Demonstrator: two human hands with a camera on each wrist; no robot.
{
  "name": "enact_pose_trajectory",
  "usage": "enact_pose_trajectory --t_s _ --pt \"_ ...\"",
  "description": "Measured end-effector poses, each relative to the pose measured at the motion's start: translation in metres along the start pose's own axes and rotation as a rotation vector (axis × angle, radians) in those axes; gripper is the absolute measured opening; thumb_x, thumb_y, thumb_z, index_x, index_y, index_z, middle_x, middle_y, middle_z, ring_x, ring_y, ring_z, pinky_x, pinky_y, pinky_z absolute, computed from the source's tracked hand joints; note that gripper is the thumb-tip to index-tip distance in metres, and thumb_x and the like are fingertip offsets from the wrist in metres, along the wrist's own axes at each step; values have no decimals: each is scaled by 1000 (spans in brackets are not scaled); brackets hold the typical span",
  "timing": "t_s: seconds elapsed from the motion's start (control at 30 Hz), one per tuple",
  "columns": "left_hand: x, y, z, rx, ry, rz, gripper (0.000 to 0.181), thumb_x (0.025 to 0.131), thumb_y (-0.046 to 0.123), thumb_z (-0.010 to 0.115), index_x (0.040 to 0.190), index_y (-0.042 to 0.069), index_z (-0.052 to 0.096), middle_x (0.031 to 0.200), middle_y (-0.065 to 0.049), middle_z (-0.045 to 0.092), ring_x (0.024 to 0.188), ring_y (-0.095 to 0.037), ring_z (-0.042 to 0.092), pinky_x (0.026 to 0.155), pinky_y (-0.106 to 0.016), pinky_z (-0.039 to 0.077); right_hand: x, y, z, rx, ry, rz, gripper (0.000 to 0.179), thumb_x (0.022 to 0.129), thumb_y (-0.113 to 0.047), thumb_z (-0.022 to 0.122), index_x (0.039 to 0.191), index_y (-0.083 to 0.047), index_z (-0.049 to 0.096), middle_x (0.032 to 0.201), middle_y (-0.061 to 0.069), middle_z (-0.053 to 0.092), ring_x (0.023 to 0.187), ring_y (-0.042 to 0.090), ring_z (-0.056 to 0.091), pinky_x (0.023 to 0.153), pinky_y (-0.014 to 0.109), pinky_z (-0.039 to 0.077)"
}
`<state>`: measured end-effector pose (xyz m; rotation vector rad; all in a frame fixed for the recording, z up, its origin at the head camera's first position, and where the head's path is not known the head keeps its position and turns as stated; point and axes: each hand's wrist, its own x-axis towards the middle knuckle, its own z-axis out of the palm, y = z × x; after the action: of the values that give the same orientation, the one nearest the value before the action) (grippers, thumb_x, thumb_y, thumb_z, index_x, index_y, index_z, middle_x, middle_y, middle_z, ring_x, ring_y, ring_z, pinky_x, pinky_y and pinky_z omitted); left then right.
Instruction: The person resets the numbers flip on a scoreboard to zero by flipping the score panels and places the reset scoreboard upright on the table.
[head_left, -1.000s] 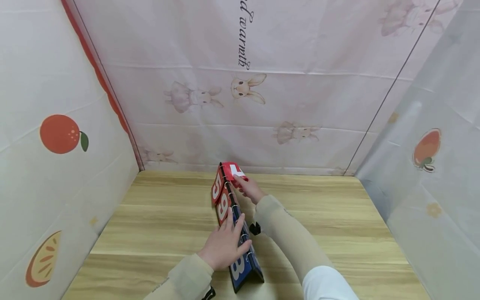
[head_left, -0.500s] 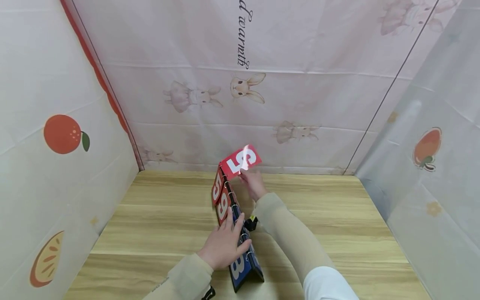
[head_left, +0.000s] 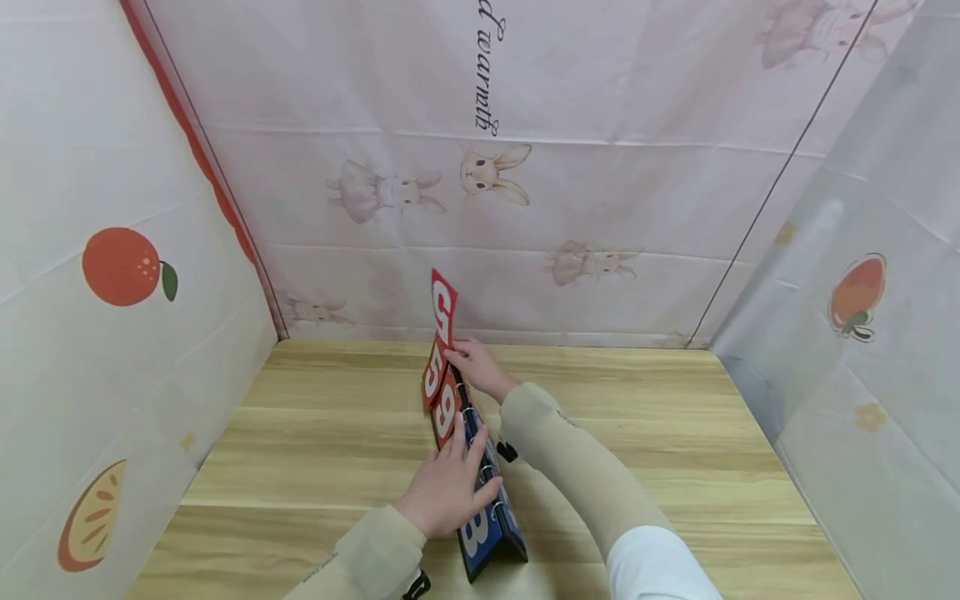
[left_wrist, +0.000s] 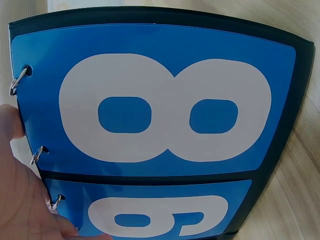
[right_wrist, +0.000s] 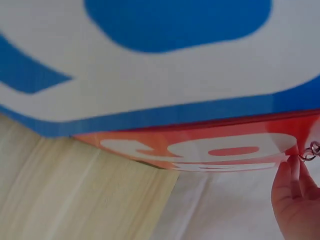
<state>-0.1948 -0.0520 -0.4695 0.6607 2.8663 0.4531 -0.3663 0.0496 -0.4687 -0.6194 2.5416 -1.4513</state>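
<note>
A tent-shaped flip scoreboard (head_left: 491, 546) with ringed number cards stands on the table. My left hand (head_left: 446, 492) rests across its ridge with fingers spread and straight, beside the blue card with an 8 (left_wrist: 170, 107). At the far end my right hand (head_left: 483, 368) pinches a red number card (head_left: 442, 304) near its ringed edge. That card, marked 5, sticks up above the ridge. Below it hangs another red 5 card (head_left: 432, 375), beside a red 9 card (head_left: 445, 412). In the right wrist view, the fingertips (right_wrist: 291, 167) are right at the metal ring (right_wrist: 312, 150).
The wood-grain table (head_left: 315, 450) extends on both sides of the scoreboard. Close behind its far end hangs a pale printed backdrop (head_left: 600, 192). Printed side cloths stand at left (head_left: 45, 350) and right (head_left: 862, 400).
The right hand has lifted a red card from the far right side and swung it up and left over the ridge, so it now stands upright. The left hand has stayed in place.
</note>
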Motion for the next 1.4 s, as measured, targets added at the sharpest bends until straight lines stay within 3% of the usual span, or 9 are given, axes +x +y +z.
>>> enact_pose_trajectory --t_s 0.17,0.37,0.63,0.8,0.9,1.07,1.3,1.4 --pt "0 0 -1 -2 -8 -6 80 91 66 25 150 13 17 152 -25 6 133 -35 29 97 -58 32 3 0 1 -125 -57 -52 42 100 -26 44 138 -10 46 144 11 36 127 26 39 98 42 37" --pt "1 0 -1 -10 -7 -7 79 91 65 28 150 12 19 152 -24 6 134 -35 29 97 -59 31 3 -3 1 -420 -84 -159 44 99 -26 46 140 -10 44 146 16 32 128 29 39 100 42 35" --pt "2 -2 -3 -35 -17 -11 80 91 66 28 150 12 20 152 -23 6 133 -36 29 95 -61 32 8 -13 0 -673 -152 -116 51 96 -41 46 141 -17 44 147 12 30 127 27 41 100 40 37" --pt "1 -2 -4 -33 -18 -13 80 91 66 28 150 12 20 152 -23 6 133 -35 29 95 -61 32 10 -12 3 -810 -146 -186 49 99 -36 42 145 -19 36 151 13 22 128 27 40 98 39 39" --pt "0 -1 -4 -26 -12 -7 80 91 65 27 150 12 20 152 -24 5 133 -36 30 95 -60 33 10 -13 3 -882 -146 -224 44 100 -33 40 142 -20 41 153 10 19 130 29 38 97 39 39" --pt "-1 0 -2 -16 7 0 79 92 65 26 150 12 19 151 -26 4 132 -36 30 96 -59 33 9 -14 1 -907 -187 -225 38 101 -31 38 133 -19 54 155 8 13 129 32 37 97 40 39" --pt "-1 -1 -2 -23 7 1 79 92 65 25 150 13 18 151 -25 4 132 -35 31 96 -59 33 9 -14 0 -831 -227 -198 40 102 -31 34 134 -15 52 156 8 5 131 32 35 102 40 34" --pt "-1 -1 -2 -22 9 1 79 91 66 25 150 13 18 151 -25 4 132 -35 31 95 -59 33 8 -10 -1 -749 -219 -192 44 102 -35 31 139 -15 45 156 8 3 133 31 32 103 41 32"
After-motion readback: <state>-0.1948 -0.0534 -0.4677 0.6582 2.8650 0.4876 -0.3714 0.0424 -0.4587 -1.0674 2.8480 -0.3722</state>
